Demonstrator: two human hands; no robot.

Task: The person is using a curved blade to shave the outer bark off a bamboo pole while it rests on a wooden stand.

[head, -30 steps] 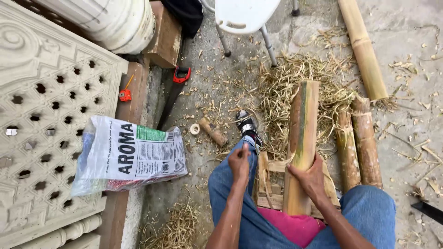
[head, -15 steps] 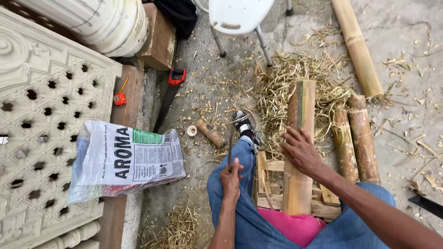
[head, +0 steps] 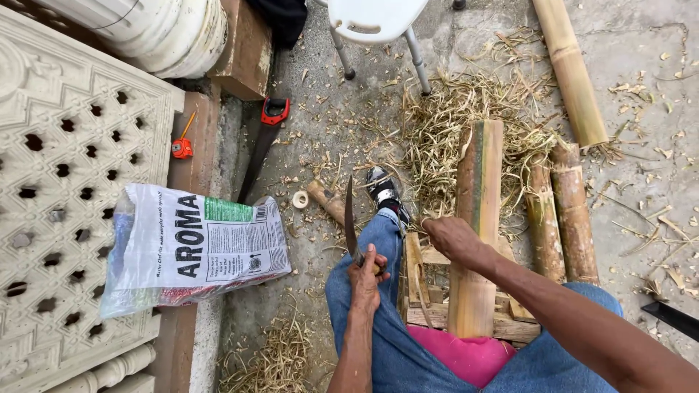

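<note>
So you've got that split bamboo piece standing between your knees, long axis running pretty much straight away from you, near end resting on the little wooden frame by your lap and the far end pointing out toward the pile of shavings on the floor. It leans just a touch to the right at the top. Looks-wise it's a half-round length, tan and pale along the right side with a streaky green band down the left, and the far end is cut square. Your right hand sits on its left edge about midway up, fingers curled over that edge and clamped on the bamboo. Your left hand rests on your left thigh, fingers wrapped tight round the handle of a knife, the dark curved blade pointing up and away from you, roughly parallel to the bamboo and just left of your shoe. Two more bamboo lengths lie just right of the one you're holding, and a longer pale pole angles off beyond them. A handsaw lies on the floor off to the left, past a printed bag.
</note>
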